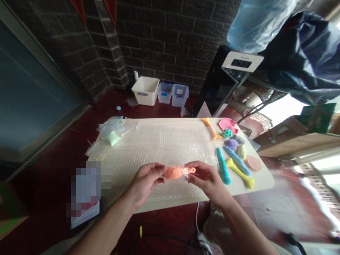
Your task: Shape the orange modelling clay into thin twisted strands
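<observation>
Orange piece [174, 172], smooth, elongated; fingers [160, 171] pinch ends.

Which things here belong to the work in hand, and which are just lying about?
In the work, as far as I can judge:
- orange piece, held by left hand and right hand
- probably the bubble wrap below

Lying about:
- white tub
- yellow scrap
- cardboard box

Unclear: teal piece, yellow piece, both untouched.

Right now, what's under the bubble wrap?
The table, pale through the bubble wrap. The left hand, right hand and orange piece cover some of it, so I can't see there.
</observation>
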{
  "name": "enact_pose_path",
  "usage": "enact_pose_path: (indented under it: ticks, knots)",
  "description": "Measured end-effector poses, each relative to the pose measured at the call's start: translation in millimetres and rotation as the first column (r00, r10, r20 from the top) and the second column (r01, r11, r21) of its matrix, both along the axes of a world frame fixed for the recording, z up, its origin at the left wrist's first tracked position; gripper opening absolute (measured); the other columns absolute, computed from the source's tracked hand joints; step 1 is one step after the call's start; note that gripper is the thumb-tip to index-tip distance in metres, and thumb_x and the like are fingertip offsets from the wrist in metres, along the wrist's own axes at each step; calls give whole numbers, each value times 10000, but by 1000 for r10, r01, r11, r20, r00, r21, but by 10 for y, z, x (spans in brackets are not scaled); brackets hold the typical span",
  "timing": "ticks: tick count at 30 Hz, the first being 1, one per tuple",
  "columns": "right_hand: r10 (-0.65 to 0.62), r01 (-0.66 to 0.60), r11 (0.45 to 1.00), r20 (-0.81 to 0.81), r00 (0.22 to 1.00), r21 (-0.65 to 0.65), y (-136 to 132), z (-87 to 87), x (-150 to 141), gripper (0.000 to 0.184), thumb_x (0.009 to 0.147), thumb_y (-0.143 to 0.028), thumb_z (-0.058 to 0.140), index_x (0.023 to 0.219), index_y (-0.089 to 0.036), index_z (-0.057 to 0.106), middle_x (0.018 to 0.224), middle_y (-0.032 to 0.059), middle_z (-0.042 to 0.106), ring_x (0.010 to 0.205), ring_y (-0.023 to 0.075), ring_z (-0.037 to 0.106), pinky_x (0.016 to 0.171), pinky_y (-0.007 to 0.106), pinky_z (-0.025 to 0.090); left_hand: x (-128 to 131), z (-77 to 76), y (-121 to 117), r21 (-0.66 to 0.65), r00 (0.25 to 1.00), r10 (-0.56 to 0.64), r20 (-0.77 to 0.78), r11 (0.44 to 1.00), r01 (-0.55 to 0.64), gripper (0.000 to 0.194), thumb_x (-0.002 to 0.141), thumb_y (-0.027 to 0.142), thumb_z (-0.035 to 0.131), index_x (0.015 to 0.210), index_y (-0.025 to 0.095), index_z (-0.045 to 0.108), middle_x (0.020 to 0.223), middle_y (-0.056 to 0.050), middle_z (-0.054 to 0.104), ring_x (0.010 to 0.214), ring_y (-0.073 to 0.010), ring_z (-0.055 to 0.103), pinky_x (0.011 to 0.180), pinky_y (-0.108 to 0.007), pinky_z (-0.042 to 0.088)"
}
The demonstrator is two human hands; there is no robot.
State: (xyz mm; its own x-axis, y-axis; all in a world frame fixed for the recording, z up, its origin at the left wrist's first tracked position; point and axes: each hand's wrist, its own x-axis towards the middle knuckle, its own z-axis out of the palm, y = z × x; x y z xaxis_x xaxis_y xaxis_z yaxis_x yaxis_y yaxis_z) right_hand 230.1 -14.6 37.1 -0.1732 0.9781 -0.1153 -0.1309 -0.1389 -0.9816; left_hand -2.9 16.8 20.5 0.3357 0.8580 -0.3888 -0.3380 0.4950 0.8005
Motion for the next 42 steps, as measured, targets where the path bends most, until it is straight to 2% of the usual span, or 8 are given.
enact_pose_path:
  ticks: [8, 14, 19, 21, 25, 29, 32, 42]
  knots:
    - [103, -102, 995, 157, 982, -18, -29, -57, 76, 283, 875, -284, 792, 1143, -199, 759, 1010, 71, 745, 845, 157, 672, 741, 285, 553, -39, -40, -3, 196, 951, -60, -302, 973, 124, 266, 784, 387, 813, 785, 126, 764, 715, -45, 704, 704, -154, 614, 702, -270, 462]
    - [172, -171, 985, 135, 976, -18, -66, -91, -22, 334, 875, -271, 782, 1194, -222, 697, 1026, 48, 685, 833, 144, 646, 690, 260, 543, -27, -26, -40, 372, 917, 69, -393, 924, 89, 243, 840, 378, 771, 832, 138, 731, 796, -56, 720, 770, -187, 673, 727, -283, 507]
    - [-47, 17, 990, 217, 975, 137, -14, -173, -80, 195, 829, -348, 834, 849, -196, 715, 981, 59, 654, 907, 190, 663, 753, 313, 589, 14, -2, -111, 509, 891, 168, -421, 857, 79, 203, 937, 350, 680, 898, 154, 716, 916, -68, 727, 868, -196, 700, 803, -296, 538]
    - [-158, 88, 964, 274, 949, 253, -6, -145, -64, 208, 837, -366, 825, 911, -213, 706, 1070, 78, 653, 1007, 224, 666, 831, 361, 600, 28, 32, -134, 540, 881, 150, -448, 831, 133, 181, 959, 323, 649, 914, 162, 718, 940, -65, 736, 886, -190, 703, 813, -291, 536]
    - [-108, -220, 892, 660, 744, 394, -88, -23, -146, 690, 805, -403, 859, 1403, -244, 552, 1317, 131, 646, 1189, 299, 627, 1006, 466, 534, 67, 81, -202, 569, 825, 106, -555, 772, 284, 169, 974, 273, 613, 876, 182, 716, 885, -33, 733, 846, -170, 688, 784, -274, 511]
    - [-42, -460, 848, 897, 440, 265, -192, -39, -345, 277, 971, -383, 678, 1159, -186, 629, 1006, 98, 737, 913, 272, 694, 790, 391, 546, 105, 74, -260, 521, 757, 118, -643, 792, 319, 243, 985, 325, 599, 813, 181, 693, 778, -17, 706, 731, -161, 658, 693, -272, 478]
    - [-5, -485, 854, 936, 351, 187, -208, -109, -392, 153, 1021, -333, 600, 967, -189, 604, 867, 68, 723, 789, 240, 687, 684, 339, 494, 113, 67, -265, 502, 721, 148, -677, 809, 306, 264, 969, 355, 621, 782, 179, 682, 743, -14, 697, 702, -163, 647, 674, -277, 466]
    - [72, -351, 929, 870, 488, 120, -200, -58, -485, 304, 987, -480, 611, 1062, -186, 609, 913, 129, 764, 759, 271, 718, 633, 327, 430, 157, 47, -269, 400, 837, 19, -546, 884, 241, 340, 939, 456, 667, 753, 172, 672, 710, -29, 681, 671, -169, 639, 608, -259, 463]
